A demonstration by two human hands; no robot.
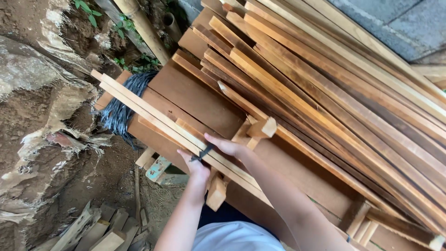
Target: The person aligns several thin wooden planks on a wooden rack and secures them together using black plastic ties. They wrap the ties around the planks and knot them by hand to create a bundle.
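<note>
Both hands meet on a pair of pale slats that lie side by side on top of a brown board. The left hand is under and against the near edge of the slats, fingers curled up onto them; the right hand comes over from the far side, fingers narrowed on a small dark tool (a pencil or blade, I cannot tell which) pressed to the slat face. So the left hand is closed on the slats, the right closed on the tool.

The slats' long axis runs up and to the left away from the hands, ending beyond a dark wire coil, and down to the right past the right forearm. Most of their length lies on the left hand's side, well beyond its fingertips.

Just behind the right hand a short wood block sticks up; below the left wrist another stub hangs down. Past the right arm a big stack of long planks slopes the same way as the slats.

No container shows; offcuts lie on the dirt below the left elbow, with torn sacking farther out.
</note>
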